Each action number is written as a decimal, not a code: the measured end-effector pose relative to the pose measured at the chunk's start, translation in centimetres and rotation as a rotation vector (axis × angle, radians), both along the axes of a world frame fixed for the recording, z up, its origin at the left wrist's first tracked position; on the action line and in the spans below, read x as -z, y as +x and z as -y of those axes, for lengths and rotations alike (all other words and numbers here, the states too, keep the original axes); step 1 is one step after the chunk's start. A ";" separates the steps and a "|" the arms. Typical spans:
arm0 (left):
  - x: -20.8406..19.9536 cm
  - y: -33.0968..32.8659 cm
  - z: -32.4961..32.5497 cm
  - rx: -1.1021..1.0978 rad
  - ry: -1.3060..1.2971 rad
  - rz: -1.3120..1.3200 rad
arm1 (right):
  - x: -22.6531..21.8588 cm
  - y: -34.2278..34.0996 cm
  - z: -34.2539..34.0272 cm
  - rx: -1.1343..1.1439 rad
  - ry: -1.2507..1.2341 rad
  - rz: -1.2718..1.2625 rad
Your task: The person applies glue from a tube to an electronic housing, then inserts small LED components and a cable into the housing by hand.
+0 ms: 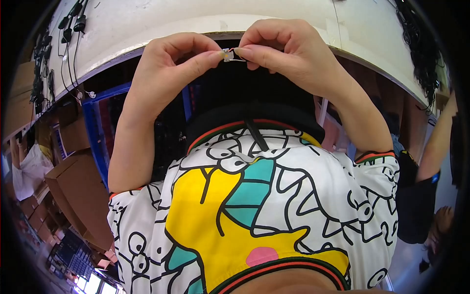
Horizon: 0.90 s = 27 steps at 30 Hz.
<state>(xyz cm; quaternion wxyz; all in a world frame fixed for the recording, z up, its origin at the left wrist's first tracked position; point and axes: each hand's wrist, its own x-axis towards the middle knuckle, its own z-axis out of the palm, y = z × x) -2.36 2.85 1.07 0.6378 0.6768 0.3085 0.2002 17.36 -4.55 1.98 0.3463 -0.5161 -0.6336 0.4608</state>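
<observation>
Just off the near edge of the table, my two hands meet around a small white piece (228,55) that looks like a plug connector with thin wires. My left hand (178,63) pinches the white piece between thumb and forefinger. Close beside it, my right hand (289,54) has thumb and forefinger pressed together on the thin red and white wires (237,60) running from it. Fingertips cover part of the piece, so its exact shape is hard to make out.
Black cables with plugs (73,24) lie at the white table's (196,17) left end, and a black cable bundle (421,54) hangs at its right end. A blue crate (97,132) and cardboard boxes (81,196) stand at left. Another person's arm (435,142) shows at right.
</observation>
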 end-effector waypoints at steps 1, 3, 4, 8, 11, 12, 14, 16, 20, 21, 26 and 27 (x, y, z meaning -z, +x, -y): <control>-0.1 -0.1 0.0 0.034 -0.010 -0.037 | 0.0 0.0 0.0 0.001 -0.004 -0.001; 0.0 -0.1 0.1 0.068 -0.024 -0.075 | 0.1 0.0 0.1 -0.011 -0.030 -0.066; 0.1 0.0 0.2 0.065 -0.051 -0.032 | -0.2 0.0 0.1 -0.013 -0.032 -0.067; 0.4 0.2 0.9 0.027 -0.215 0.152 | -0.9 0.2 -0.3 -0.041 -0.199 -0.113; 0.2 0.3 1.4 -0.013 -0.360 0.232 | -1.2 0.3 -0.4 -0.048 -0.258 -0.179; 0.3 0.3 1.5 -0.015 -0.360 0.234 | -1.3 0.2 -0.3 -0.041 -0.276 -0.201; 0.8 0.2 1.7 -0.057 -0.443 0.324 | -1.1 -0.1 0.1 -0.003 -0.163 -0.232; 1.2 0.7 2.1 -0.102 -0.490 0.398 | 0.1 -1.0 0.8 0.110 0.106 -0.310; 0.9 1.5 2.6 -0.176 -0.509 0.460 | 0.8 -1.5 1.2 0.202 0.565 -0.007; 0.6 1.6 2.6 -0.171 -0.463 0.415 | 0.9 -1.1 1.1 0.174 0.503 -0.054; -1.0 0.7 0.7 -0.004 -0.305 0.209 | 0.3 0.2 0.7 0.023 0.237 -0.171; -1.2 0.7 0.7 0.037 -0.190 0.143 | 0.2 0.1 0.7 0.023 0.236 -0.172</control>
